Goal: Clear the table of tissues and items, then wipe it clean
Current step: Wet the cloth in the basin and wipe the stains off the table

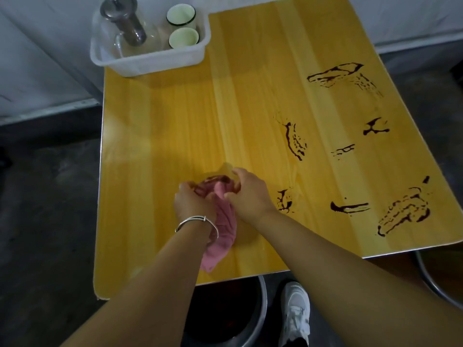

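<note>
A pink cloth point(223, 229) lies bunched on the yellow wooden table point(175, 121) near its front edge, its far end stained dark. My left hand point(193, 204), with a silver bangle on the wrist, grips the cloth from the left. My right hand point(248, 194) pinches the same cloth from the right. Dark brown sauce smears point(295, 144) mark the right half of the table, with a large one at the far right point(335, 73) and another near the front right point(403, 214).
A white plastic bin point(150, 58) at the table's far left corner holds a glass pitcher point(125, 23) and two green-white cups point(183, 37). Metal basins point(260, 309) stand on the floor under the front edge, beside a white shoe point(295, 314).
</note>
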Available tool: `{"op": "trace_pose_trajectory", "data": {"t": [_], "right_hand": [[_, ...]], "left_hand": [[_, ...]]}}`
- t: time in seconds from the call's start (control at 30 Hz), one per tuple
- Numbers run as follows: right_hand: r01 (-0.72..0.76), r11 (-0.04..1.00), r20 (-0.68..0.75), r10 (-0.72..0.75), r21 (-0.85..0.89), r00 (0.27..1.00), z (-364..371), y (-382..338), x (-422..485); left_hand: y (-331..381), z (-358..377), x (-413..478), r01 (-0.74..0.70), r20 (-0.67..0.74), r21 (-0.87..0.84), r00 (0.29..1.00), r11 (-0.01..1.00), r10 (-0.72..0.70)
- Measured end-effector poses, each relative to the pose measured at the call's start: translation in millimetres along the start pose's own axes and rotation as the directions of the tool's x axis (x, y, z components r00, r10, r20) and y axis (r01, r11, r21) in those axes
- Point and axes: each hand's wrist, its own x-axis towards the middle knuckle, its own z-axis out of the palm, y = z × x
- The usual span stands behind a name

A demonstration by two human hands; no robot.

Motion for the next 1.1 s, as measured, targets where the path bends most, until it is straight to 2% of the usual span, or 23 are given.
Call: {"op": "trace_pose_trajectory", "data": {"t": [0.07,0.17,0.33,0.43,0.53,0.6,0.67,0.73,0.8,0.83,0.93,1.03,1.1], "right_hand": [[0.017,0.999,0.009,-0.017,-0.027,1.0,-0.4,1.6,-0.8],[0.01,1.0,-0.067,-0.009,0.015,0.998,-10.6,8.8,-0.4],[-0.042,0.97,-0.052,0.056,0.239,0.997,-38.5,14.1,1.8],[-0.016,0.956,-0.096,0.046,0.292,0.994,-53.4,16.7,9.4],[-0.022,0.967,-0.231,0.083,0.255,0.969,-73.6,19.2,25.7],[-0.06,0.989,-0.299,0.098,0.133,0.949,-84.1,20.3,33.2],[-0.092,0.984,-0.302,0.042,-0.151,0.952,-83.5,25.3,32.8],[-0.068,0.925,-0.272,-0.039,-0.374,0.962,-64.4,26.7,25.0],[-0.011,0.84,-0.281,-0.169,-0.543,0.945,-32.7,26.8,15.9],[0.011,0.8,-0.26,-0.208,-0.599,0.943,-18.0,26.0,11.6],[0.12,0.67,-0.057,-0.236,-0.732,0.97,11.0,36.1,11.4],[0.159,0.595,-0.038,-0.305,-0.788,0.952,-1.2,43.6,28.6],[0.131,0.567,-0.043,-0.283,-0.813,0.958,-22.1,47.2,55.0]], "left_hand": [[2.0,1.0,1.4,-0.036,0.0,0.002,0.999,0.999,0.036],[10.8,6.8,-0.8,-0.125,-0.009,-0.005,0.992,0.992,0.125],[40.0,18.5,-12.8,-0.177,0.026,-0.236,0.982,0.955,0.189],[51.9,24.2,-15.9,-0.216,-0.036,-0.23,0.976,0.949,0.214],[53.1,28.1,-16.9,-0.271,-0.056,-0.137,0.962,0.953,0.266],[48.1,30.1,-17.9,-0.29,-0.011,-0.037,0.957,0.956,0.29],[45.0,34.4,-18.2,-0.234,0.039,-0.049,0.971,0.971,0.236],[43.8,37.6,-18.0,-0.154,0.024,-0.111,0.987,0.982,0.158],[41.3,38.4,-14.4,-0.136,-0.07,-0.17,0.99,0.976,0.125],[40.1,38.0,-12.7,-0.142,-0.111,-0.183,0.986,0.973,0.123],[37.7,35.8,-10.5,-0.19,-0.171,-0.15,0.972,0.97,0.164],[34.7,41.4,-6.8,-0.26,-0.195,-0.083,0.951,0.962,0.24],[32.3,49.6,-2.7,-0.287,-0.208,-0.046,0.94,0.957,0.272]]}}
